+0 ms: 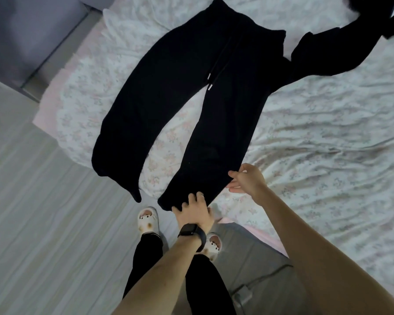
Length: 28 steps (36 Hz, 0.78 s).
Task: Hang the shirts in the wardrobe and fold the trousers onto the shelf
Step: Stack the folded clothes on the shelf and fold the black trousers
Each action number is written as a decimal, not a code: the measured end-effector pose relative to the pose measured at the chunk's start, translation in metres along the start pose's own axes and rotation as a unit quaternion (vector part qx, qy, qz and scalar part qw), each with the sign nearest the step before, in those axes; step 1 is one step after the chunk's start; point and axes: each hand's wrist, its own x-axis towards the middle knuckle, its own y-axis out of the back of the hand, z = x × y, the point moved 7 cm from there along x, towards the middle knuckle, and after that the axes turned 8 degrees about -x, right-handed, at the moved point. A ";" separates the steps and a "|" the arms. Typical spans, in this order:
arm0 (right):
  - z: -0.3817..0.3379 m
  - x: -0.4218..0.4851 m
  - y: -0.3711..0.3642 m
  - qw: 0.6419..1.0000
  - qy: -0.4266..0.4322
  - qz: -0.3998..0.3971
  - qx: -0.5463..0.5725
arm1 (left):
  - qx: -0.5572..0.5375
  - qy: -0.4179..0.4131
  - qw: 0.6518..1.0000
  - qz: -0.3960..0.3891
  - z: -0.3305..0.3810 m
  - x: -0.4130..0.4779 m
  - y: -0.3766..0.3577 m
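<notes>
Black drawstring trousers (187, 92) lie spread flat on the floral bed sheet (328, 133), waistband at the far side, legs parted towards me. My left hand (195, 209), with a dark watch on its wrist, grips the cuff of the right trouser leg at the bed's near edge. At the outer edge of that same leg, my right hand (246, 179) pinches the fabric between thumb and fingers. The left leg's cuff hangs over the bed corner. A second black garment (341, 48) lies crumpled at the far right of the bed.
Grey wood-look floor (43, 212) lies to the left of the bed. A grey-purple cabinet (25, 35) stands at the upper left. My feet in white slippers (148, 220) stand at the bed's corner. A cable and charger (243, 294) lie on the floor near my legs.
</notes>
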 end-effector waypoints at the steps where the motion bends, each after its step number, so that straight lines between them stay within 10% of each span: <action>1: -0.001 -0.002 -0.001 1.000 -0.004 0.004 0.002 | 0.015 -0.002 1.000 -0.001 -0.005 -0.004 0.001; 28: -0.242 0.013 -0.184 0.968 0.170 0.059 -0.172 | -0.297 0.047 0.950 0.081 -0.263 0.093 0.205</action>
